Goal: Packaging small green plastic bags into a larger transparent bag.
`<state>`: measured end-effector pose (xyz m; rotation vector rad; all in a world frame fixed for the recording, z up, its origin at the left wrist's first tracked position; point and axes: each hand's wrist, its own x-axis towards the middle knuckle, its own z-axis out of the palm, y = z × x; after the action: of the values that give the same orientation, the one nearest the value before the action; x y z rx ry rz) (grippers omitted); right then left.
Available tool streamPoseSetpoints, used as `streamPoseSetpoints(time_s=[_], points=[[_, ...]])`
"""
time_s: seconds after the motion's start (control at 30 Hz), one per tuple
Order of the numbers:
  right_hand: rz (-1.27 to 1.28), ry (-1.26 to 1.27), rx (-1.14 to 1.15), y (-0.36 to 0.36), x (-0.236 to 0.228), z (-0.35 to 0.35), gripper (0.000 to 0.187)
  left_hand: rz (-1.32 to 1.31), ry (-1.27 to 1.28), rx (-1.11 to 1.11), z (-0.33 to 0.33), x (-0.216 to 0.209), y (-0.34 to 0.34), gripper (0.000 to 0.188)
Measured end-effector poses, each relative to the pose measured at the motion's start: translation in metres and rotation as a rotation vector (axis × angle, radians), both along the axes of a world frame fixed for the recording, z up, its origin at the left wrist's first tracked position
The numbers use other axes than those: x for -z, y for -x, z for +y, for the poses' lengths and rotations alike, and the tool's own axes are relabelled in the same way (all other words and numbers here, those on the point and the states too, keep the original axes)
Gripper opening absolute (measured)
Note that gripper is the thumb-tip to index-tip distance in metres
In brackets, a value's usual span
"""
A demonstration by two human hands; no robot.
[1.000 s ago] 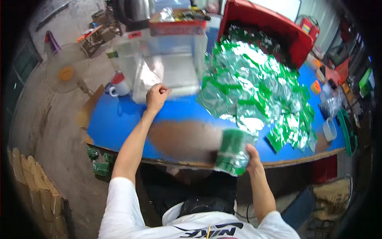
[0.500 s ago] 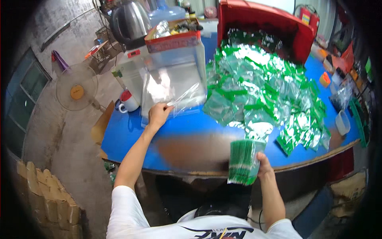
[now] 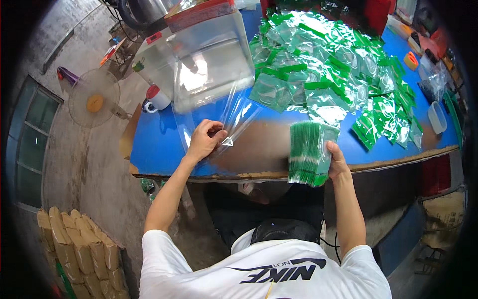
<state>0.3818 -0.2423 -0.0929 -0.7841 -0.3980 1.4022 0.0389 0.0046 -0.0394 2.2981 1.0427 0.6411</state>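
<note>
My left hand [image 3: 205, 140] is closed on the edge of a large clear plastic bag [image 3: 241, 117], which stretches back over the blue table toward a stack of clear bags [image 3: 214, 70]. My right hand [image 3: 337, 160] grips a thick bundle of green-and-clear packets [image 3: 307, 153], fanned in a neat row just over the table's front edge. The thumb lies on the bundle's right side; the other fingers are hidden behind it. Beyond the bundle spreads a big heap of loose green-and-clear packets [image 3: 318, 74].
The blue table [image 3: 159, 144] has a worn brown front. A red-and-white mug [image 3: 157, 98] stands at its left, beside a pale box [image 3: 157, 60]. A red bin [image 3: 381, 15] is behind the heap. At the right sits a clear plastic tub [image 3: 437, 118]. A fan [image 3: 94, 102] stands left.
My left hand has drawn a clear bag off the stack toward me. The bundle in my right hand now appears higher, over the table edge; the whole view has also shifted.
</note>
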Motion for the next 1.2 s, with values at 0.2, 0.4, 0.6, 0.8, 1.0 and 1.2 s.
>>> streamPoseSetpoints(time_s=[0.2, 0.4, 0.6, 0.8, 1.0, 1.2], points=[[-0.015, 0.0, 0.004, 0.003, -0.011, -0.001, 0.06, 0.11, -0.243, -0.021, -0.016, -0.007, 0.009, 0.048], [-0.009, -0.015, -0.017, 0.002, -0.01, 0.002, 0.062, 0.173, -0.304, -0.082, -0.019, 0.006, 0.028, 0.048], [-0.005, -0.022, -0.036, -0.002, -0.007, 0.002, 0.062, 0.154, -0.293, 0.019, -0.016, 0.003, 0.03, 0.034], [-0.041, -0.028, -0.024, 0.005, -0.017, 0.001, 0.064, -0.15, -0.056, -0.042, -0.005, 0.007, 0.029, 0.015], [-0.182, 0.028, 0.101, 0.031, -0.042, 0.001, 0.064, -0.287, 0.143, -0.238, -0.02, 0.004, 0.009, 0.018], [-0.277, 0.087, -0.067, 0.101, -0.119, 0.031, 0.045, 0.124, -0.209, 0.006, -0.099, -0.038, -0.045, 0.023]])
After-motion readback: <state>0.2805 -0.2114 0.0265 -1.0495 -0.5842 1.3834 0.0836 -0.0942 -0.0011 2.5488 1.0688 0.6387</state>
